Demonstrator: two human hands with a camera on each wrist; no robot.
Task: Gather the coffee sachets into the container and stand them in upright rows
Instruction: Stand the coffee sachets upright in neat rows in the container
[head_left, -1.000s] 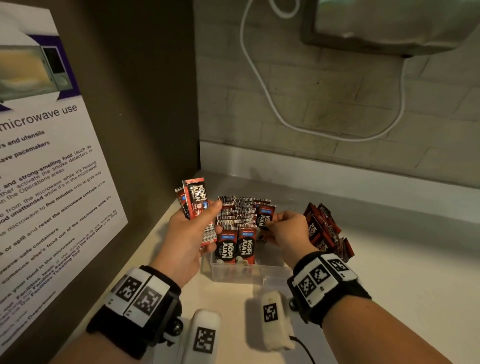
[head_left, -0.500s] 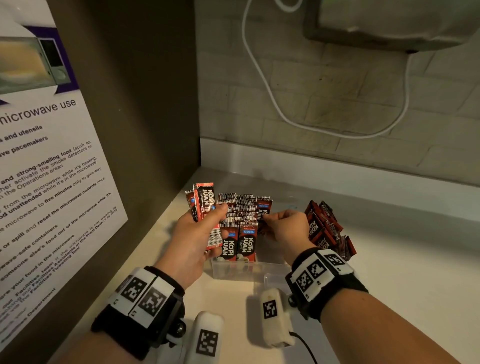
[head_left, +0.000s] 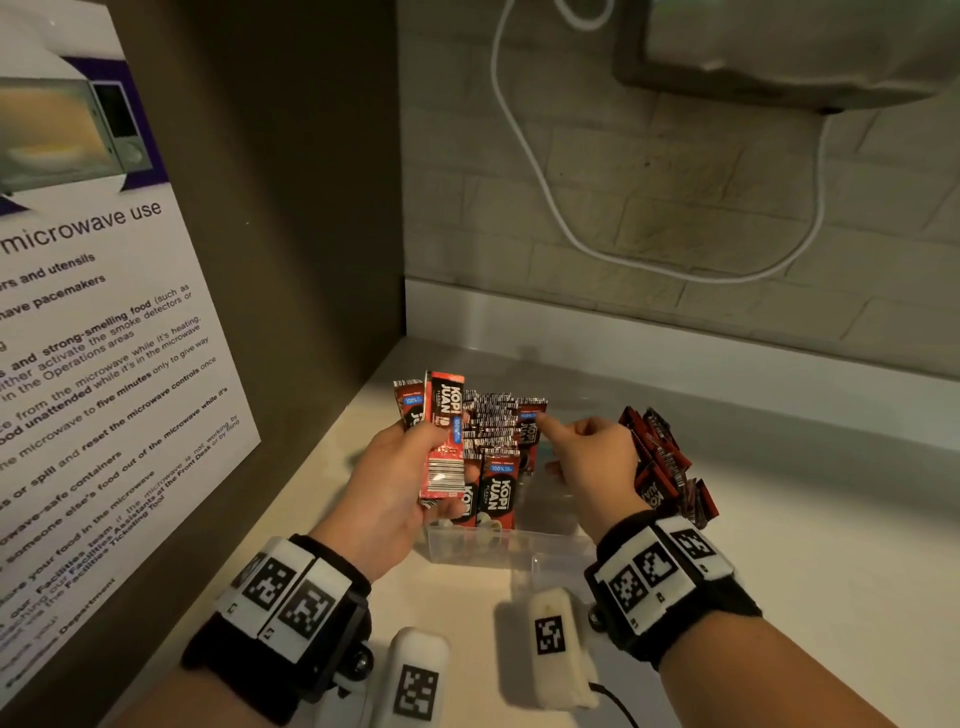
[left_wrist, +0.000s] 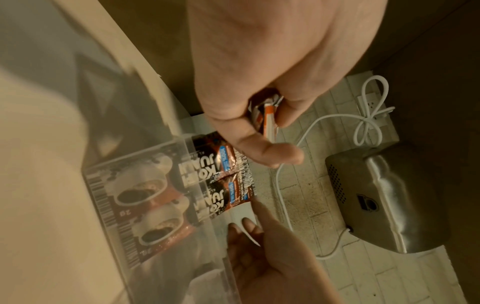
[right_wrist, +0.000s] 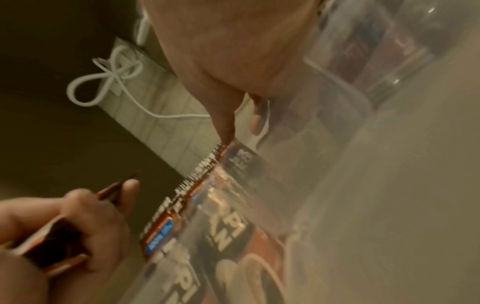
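Note:
A clear plastic container (head_left: 519, 548) sits on the white counter with rows of red-and-black coffee sachets (head_left: 493, 431) standing upright in it. Two sachets (head_left: 500, 493) face me at the front. My left hand (head_left: 384, 488) grips a small bundle of sachets (head_left: 444, 431) upright, just left of the container; the left wrist view shows the bundle's (left_wrist: 267, 117) lower end pinched between thumb and fingers. My right hand (head_left: 592, 457) is over the container's right side. Its index finger touches the top of one standing sachet (head_left: 530, 423), its other fingers curled. A pile of loose sachets (head_left: 657, 467) lies right of the container.
A dark side panel with a microwave-use poster (head_left: 93, 338) stands close on the left. On the brick back wall hang a white cable (head_left: 545, 197) and a steel appliance (head_left: 779, 47). Bare counter (head_left: 805, 545) stretches to the right.
My right hand has let go of the sachet top it pinched and now touches it with a straightened index finger. The left hand with its bundle has sunk slightly towards the container.

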